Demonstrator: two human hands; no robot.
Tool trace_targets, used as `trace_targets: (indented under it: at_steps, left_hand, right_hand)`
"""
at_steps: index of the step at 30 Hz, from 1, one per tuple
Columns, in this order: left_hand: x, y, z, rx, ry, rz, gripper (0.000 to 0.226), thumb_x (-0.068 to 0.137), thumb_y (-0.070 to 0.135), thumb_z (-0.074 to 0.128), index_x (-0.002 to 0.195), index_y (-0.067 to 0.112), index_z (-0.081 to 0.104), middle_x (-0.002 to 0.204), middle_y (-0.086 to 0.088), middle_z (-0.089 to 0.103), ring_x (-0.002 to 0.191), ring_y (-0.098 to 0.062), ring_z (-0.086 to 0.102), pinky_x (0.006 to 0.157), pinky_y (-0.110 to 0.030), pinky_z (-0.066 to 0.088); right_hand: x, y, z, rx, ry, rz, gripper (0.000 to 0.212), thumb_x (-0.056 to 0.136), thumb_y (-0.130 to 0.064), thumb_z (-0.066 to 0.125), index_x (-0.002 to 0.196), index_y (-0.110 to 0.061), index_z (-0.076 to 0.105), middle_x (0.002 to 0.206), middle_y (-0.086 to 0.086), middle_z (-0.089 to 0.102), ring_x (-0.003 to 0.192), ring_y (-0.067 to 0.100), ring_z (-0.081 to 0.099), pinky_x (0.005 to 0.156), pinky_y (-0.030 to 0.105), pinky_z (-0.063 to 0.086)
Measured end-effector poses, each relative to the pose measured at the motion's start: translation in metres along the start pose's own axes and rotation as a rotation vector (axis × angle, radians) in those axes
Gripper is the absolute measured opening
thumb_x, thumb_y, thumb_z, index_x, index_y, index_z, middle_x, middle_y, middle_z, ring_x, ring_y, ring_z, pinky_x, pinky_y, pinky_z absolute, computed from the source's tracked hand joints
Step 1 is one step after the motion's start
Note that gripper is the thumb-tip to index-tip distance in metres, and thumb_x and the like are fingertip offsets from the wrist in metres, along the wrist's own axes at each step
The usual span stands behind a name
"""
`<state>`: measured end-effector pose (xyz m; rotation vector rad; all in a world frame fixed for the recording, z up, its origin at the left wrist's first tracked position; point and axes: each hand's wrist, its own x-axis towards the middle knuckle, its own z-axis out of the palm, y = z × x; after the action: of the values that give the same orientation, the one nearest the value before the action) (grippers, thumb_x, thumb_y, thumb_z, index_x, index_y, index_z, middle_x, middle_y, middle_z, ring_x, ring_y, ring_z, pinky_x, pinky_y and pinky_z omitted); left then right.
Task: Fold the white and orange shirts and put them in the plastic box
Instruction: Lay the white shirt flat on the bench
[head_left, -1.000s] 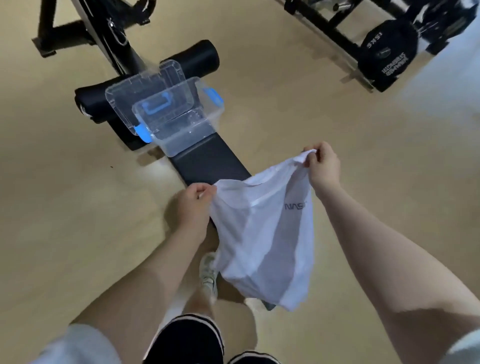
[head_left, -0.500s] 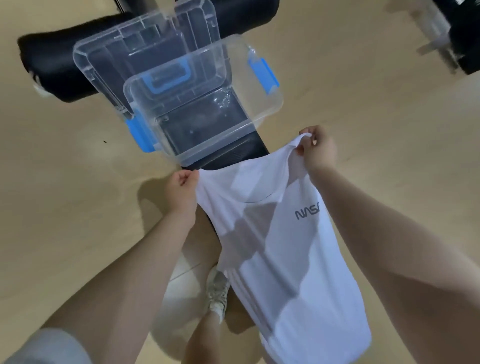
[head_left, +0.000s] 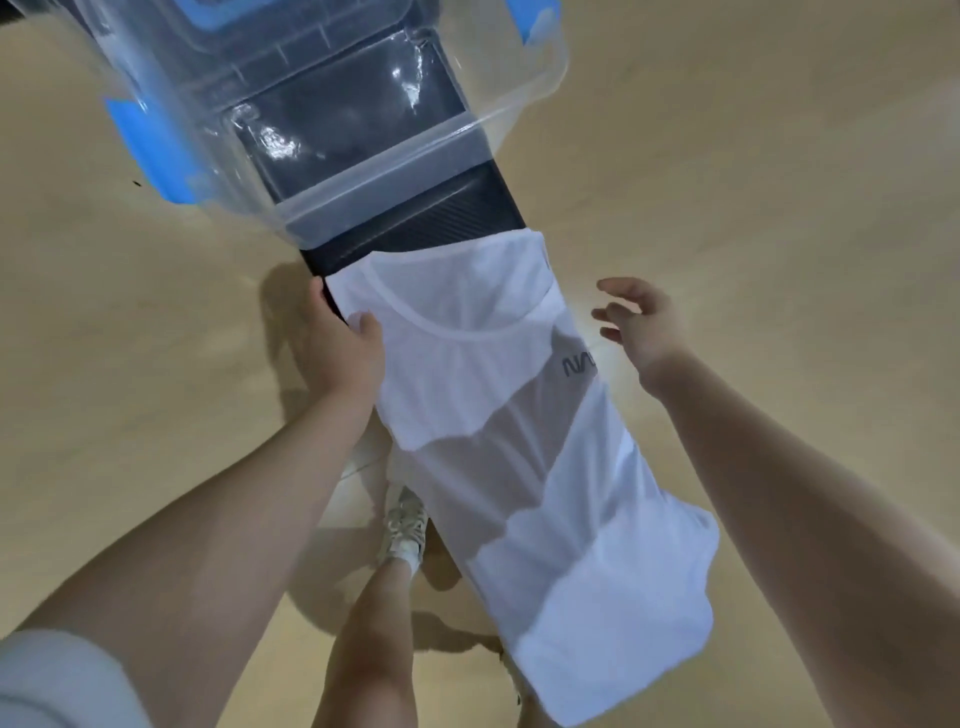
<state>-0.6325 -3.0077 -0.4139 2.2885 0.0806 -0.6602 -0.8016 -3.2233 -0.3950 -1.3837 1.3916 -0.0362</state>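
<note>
The white shirt (head_left: 498, 415) is lying lengthwise along the black padded bench (head_left: 415, 228), collar end toward the clear plastic box (head_left: 363, 208), with its lower part draping off the near end of the bench toward the floor (head_left: 779, 182). A dark printed logo (head_left: 579, 365) is showing on the chest area at the shirt's right edge. The left hand (head_left: 345, 343) is gripping the shirt's left shoulder edge at the side of the bench, with the thumb lying on top of the fabric and the fingers curling around the bench edge. The right hand (head_left: 641, 322) is hovering just beside the shirt's right edge, fingers spread and loosely extended, holding nothing and not touching the fabric. The plastic box is sitting on the far part of the bench, just beyond the shirt's collar, with its top open; a blue latch (head_left: 150, 150) is showing on its left side and another blue latch (head_left: 535, 26) at its upper right. No garment is visible inside the box. An orange shirt is not appearing in this view. The person's leg and a light shoe (head_left: 405, 525) are standing on the floor to the left of the bench.
</note>
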Motion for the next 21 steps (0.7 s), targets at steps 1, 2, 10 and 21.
trace_targets:
  at_steps: [1, 2, 10, 21]
  left_hand:
    - [-0.012, -0.002, 0.002, 0.036, -0.010, -0.012, 0.052, 0.084, 0.016, 0.051, 0.135, 0.015, 0.038, 0.132, -0.011, 0.049, 0.117, -0.029, 0.050, 0.098, -0.047, 0.045]
    - [-0.025, -0.004, 0.005, 0.051, -0.025, -0.042, 0.053, 0.084, 0.018, 0.050, 0.135, 0.016, 0.037, 0.135, -0.012, 0.045, 0.120, -0.030, 0.047, 0.100, -0.048, 0.043]
    - [-0.159, -0.046, 0.032, 0.133, -0.063, -0.240, 0.056, 0.089, 0.015, 0.050, 0.141, 0.008, 0.031, 0.143, -0.020, 0.030, 0.128, -0.038, 0.036, 0.103, -0.042, 0.034]
    - [-0.327, -0.151, 0.093, -0.326, -0.046, -0.622, 0.051, 0.096, 0.043, 0.031, 0.117, 0.002, 0.054, 0.118, -0.021, 0.059, 0.100, -0.034, 0.057, 0.079, -0.037, 0.041]
  right_hand:
    - [-0.009, 0.010, -0.012, -0.010, 0.002, 0.010, 0.035, 0.089, 0.007, 0.038, 0.090, -0.021, 0.059, 0.106, 0.000, 0.055, 0.075, 0.008, 0.059, 0.068, 0.022, 0.045]
    - [-0.018, 0.021, -0.024, -0.023, 0.000, 0.016, 0.036, 0.090, 0.007, 0.039, 0.085, -0.023, 0.058, 0.102, 0.002, 0.056, 0.074, 0.009, 0.058, 0.067, 0.022, 0.044]
    - [-0.096, 0.112, -0.124, -0.309, -0.117, 0.070, 0.029, 0.086, -0.003, 0.049, 0.082, -0.029, 0.063, 0.084, -0.011, 0.060, 0.087, 0.017, 0.054, 0.080, 0.029, 0.040]
    - [-0.175, 0.240, -0.187, -0.280, -0.239, 0.058, 0.025, 0.096, -0.015, 0.041, 0.116, -0.012, 0.055, 0.103, 0.001, 0.055, 0.094, 0.017, 0.049, 0.080, 0.027, 0.037]
